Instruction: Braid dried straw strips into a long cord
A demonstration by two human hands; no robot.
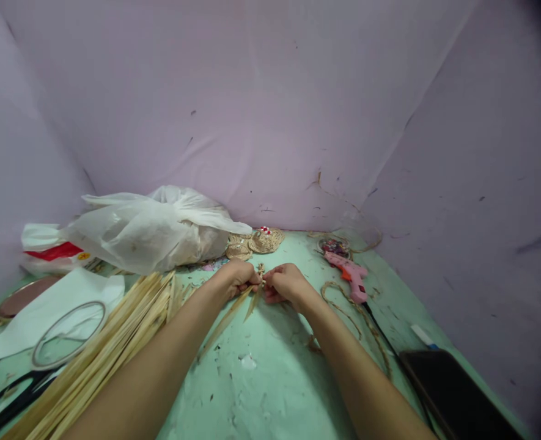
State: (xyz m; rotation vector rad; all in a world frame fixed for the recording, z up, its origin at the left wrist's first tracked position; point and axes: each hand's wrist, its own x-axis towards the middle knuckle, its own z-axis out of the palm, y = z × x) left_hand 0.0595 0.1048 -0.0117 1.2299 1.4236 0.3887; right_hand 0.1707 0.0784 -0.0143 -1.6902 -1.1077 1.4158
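Note:
Near the middle of the table, my left hand (239, 276) is closed in a pinch on a small braided piece of straw (261, 269). My right hand (285, 282) faces it from the right, fingers bent and pressed together at the same piece. Loose straw strips (227, 319) trail from it down and to the left, beneath my left hand. The fingertips partly hide the braid. Just beyond the hands lie small woven straw hats (266, 242), one with red and white beads on it.
A bundle of long straw strips (128, 324) lies left, near black scissors (32, 382), a hoop (68, 333) and a stuffed white plastic bag (155, 229). At right are a pink glue gun (353, 275) with its cord, twine (338, 299) and a dark flat device (448, 391). Pale walls enclose the table.

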